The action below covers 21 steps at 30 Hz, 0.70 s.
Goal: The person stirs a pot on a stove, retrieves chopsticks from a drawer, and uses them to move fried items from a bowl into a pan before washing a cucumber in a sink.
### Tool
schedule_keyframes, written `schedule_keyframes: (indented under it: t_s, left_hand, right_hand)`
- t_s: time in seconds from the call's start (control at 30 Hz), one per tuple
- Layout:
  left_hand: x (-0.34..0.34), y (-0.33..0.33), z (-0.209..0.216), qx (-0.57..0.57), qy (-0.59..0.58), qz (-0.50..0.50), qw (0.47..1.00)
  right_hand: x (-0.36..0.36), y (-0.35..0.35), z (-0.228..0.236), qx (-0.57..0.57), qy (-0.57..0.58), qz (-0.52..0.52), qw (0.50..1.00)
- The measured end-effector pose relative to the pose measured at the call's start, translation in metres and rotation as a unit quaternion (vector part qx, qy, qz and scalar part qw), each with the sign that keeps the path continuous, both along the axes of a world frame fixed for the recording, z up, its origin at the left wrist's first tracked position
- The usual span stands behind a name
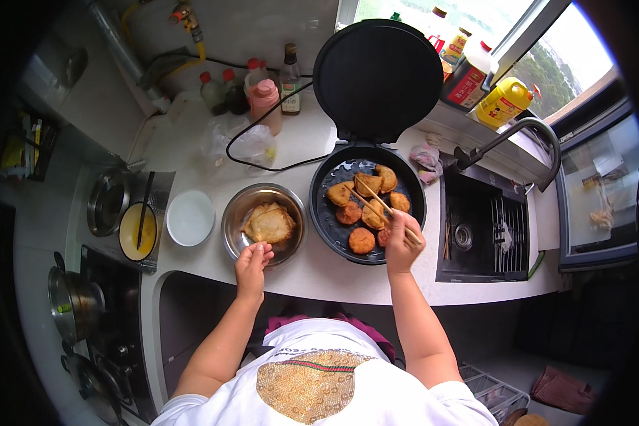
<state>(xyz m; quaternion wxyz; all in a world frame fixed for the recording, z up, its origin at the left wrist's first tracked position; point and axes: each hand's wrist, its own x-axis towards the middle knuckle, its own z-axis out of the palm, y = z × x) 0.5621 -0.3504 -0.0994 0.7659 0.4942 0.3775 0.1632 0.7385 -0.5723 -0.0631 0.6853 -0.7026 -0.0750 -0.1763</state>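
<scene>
My right hand [405, 245] grips a pair of wooden chopsticks [373, 198] over the round black electric griddle [318, 220]. The chopstick tips reach among browned, fried pieces; a folded one [367, 184] lies near them. Several round patties, such as this orange-brown one [361, 241], sit on the oily pan. The griddle's lid [378, 82] stands raised behind. My left hand [252, 266] is at the near-left rim of a steel bowl [299, 238], fingers pinched together; what they hold, if anything, is hidden. Flat, golden fried pieces [270, 225] lie in that bowl.
Left of the steel bowl stand a white bowl [190, 218] and a bowl of yellow liquid [129, 231] with dark chopsticks. A black cable [243, 132] loops across the counter near bottles [290, 82]. At right are a black sink [463, 245] and faucet [508, 136].
</scene>
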Motion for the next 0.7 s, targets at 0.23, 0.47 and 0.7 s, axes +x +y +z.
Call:
schedule_keyframes:
  t_s: [0.23, 0.47, 0.7]
  left_hand:
    - [0.001, 0.001, -0.001, -0.003, -0.001, -0.002, 1.0]
    - [0.013, -0.005, 0.002, -0.01, -0.016, -0.013, 1.0]
    - [0.013, -0.009, -0.001, -0.014, 0.0, -0.02, 1.0]
  right_hand:
    - [-0.015, -0.011, 0.003, 0.025, 0.07, -0.024, 0.997]
    - [-0.011, -0.008, 0.003, 0.053, 0.104, -0.03, 0.993]
    - [-0.01, -0.033, -0.009, 0.045, 0.182, -0.021, 0.982]
